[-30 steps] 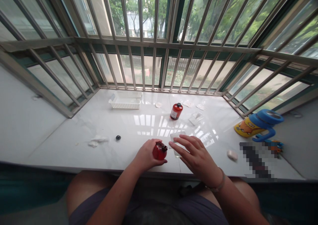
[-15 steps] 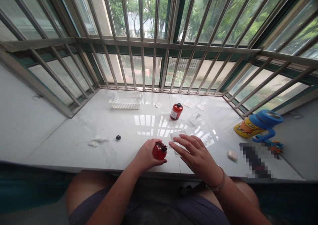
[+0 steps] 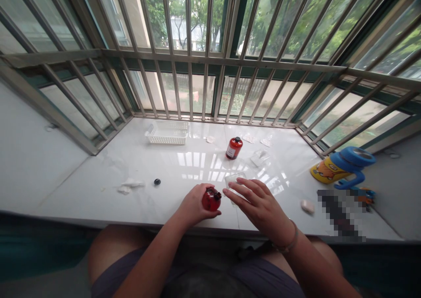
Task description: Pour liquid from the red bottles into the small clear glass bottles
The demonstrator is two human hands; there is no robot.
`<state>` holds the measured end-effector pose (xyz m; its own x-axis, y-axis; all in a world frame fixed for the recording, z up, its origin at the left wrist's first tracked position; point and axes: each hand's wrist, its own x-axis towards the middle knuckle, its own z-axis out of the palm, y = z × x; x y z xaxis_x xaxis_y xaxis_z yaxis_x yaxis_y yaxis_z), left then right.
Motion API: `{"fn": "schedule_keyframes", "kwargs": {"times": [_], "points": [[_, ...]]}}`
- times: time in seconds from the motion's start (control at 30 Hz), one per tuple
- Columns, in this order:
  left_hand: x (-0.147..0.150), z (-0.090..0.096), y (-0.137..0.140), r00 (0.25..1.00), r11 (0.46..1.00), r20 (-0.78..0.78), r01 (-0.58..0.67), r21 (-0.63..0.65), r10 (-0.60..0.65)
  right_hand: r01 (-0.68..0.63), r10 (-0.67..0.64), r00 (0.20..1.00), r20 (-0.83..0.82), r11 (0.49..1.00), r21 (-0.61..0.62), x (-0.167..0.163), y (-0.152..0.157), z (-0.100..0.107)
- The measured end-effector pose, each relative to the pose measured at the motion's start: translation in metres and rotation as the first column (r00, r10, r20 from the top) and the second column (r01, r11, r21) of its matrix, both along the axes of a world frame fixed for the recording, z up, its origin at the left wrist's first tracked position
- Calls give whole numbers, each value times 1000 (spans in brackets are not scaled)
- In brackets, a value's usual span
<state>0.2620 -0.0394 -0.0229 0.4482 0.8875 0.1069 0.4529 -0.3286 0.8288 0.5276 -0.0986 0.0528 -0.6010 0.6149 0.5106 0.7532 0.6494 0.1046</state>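
My left hand [image 3: 194,203] is wrapped round a red bottle [image 3: 210,201] with a dark neck, near the front edge of the white counter [image 3: 98,184]. Just right of the bottle's neck, my right hand [image 3: 258,203] hovers with its fingers stretched out and apart, gripping nothing I can see. Partly hidden beneath those fingers lies a clear, flat plastic piece [image 3: 235,179]. A small black cap [image 3: 157,182] rests on the counter to the left of the held bottle. Farther back stands a second red bottle [image 3: 234,148], upright, with a black cap and a pale label.
A white plastic basket [image 3: 167,133] sits by the window bars. Crumpled white scraps [image 3: 130,185] lie at left, with a clear packet [image 3: 259,157] behind my right hand. At right are a blue and yellow flask [image 3: 342,164], a pale lump [image 3: 307,207] and a blurred-out dark object [image 3: 340,214].
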Motion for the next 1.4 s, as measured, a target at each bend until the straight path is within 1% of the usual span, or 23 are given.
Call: {"fn": "schedule_keyframes", "kwargs": {"times": [0.5, 0.9, 1.17, 1.4], "points": [[-1, 1, 0, 1000, 1000, 7, 3, -18, -2, -20, 20, 999, 25, 1000, 23, 0, 2, 3], [-1, -3, 0, 1000, 1000, 15, -11, 3, 11, -24, 23, 999, 32, 999, 27, 0, 3, 4], [-1, -2, 1, 1000, 1000, 8, -1, -10, 1, -45, 44, 998, 54, 999, 17, -2, 5, 11], [-2, -1, 0, 1000, 1000, 14, -3, -23, 4, -61, 58, 996, 66, 997, 42, -4, 6, 18]]}}
